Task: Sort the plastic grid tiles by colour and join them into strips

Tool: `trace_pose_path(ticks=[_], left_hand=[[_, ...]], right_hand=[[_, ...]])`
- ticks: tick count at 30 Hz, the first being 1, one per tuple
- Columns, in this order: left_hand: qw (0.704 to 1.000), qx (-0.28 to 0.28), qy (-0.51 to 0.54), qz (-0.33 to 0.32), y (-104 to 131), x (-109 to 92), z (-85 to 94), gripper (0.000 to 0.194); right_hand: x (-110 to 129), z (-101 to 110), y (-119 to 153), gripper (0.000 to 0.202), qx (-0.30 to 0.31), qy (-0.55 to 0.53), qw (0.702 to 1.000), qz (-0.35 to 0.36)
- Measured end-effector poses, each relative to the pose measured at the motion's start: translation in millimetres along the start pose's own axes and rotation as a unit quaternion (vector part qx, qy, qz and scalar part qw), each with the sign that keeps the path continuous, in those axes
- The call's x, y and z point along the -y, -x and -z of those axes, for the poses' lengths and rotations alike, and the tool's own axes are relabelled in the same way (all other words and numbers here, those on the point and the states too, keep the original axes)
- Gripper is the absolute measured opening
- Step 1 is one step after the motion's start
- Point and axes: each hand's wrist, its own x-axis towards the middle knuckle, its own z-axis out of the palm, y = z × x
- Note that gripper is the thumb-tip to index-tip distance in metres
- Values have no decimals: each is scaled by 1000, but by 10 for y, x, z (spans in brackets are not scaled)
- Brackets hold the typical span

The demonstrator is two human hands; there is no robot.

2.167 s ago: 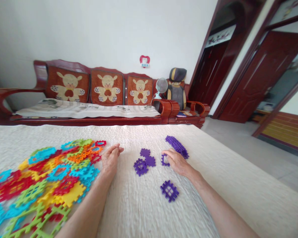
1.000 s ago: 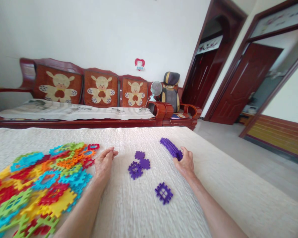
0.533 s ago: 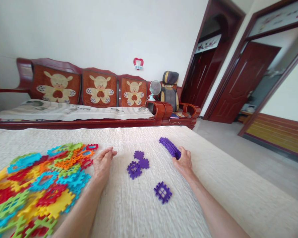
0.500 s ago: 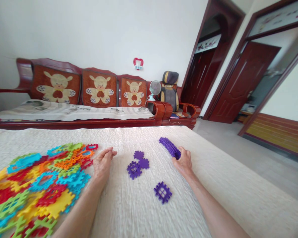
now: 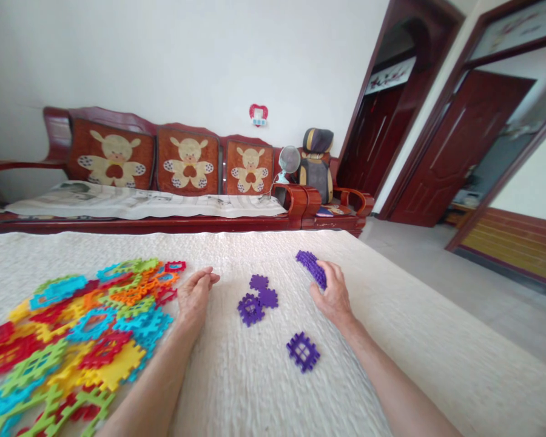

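A row of purple toothed building pieces [image 5: 310, 266], packed face to face, lies toward the far right of the cloth-covered table. My right hand [image 5: 333, 297] is at its near end, fingers over its right side and thumb spread away; the contact is partly hidden. My left hand [image 5: 195, 295] rests between the coloured pile and the loose purple pieces, fingers closed together with nothing visible in them. Between my hands are two flat purple pieces [image 5: 268, 297] and a purple window piece [image 5: 250, 310], touching or overlapping. Another purple window piece [image 5: 303, 351] lies alone nearer me.
A spread-out pile of red, yellow, green, blue and orange pieces [image 5: 91, 325] covers the table's left side, close to my left forearm. Beyond the table [image 5: 236, 376] stand a wooden sofa [image 5: 209, 226] with bear cushions, a small fan [image 5: 289, 161] and a chair [image 5: 316, 176].
My right thumb has moved away from the end of the purple row, and the hand has loosened around it. The view has shifted slightly; my left hand stays much the same.
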Motion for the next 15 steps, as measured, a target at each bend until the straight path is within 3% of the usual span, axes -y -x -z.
trace_pose_path(ticks=[2,5,9,15], left_hand=[[1000,0,-10,-2,-2,0,0,32],[1000,-5,-9,1,1,-16,-8,32],[1000,-4,-2,-1,7,-38,-21,33],[1000,1,-2,-15,-4,-6,-13,33]], right_hand=[[183,-70,1,37,92,-78,991,57],[398,-216,67,33,194,-133,969,80],[514,-334,164,46,241,-135,956,98],[499,-303,152,46,267,-153,948,87]])
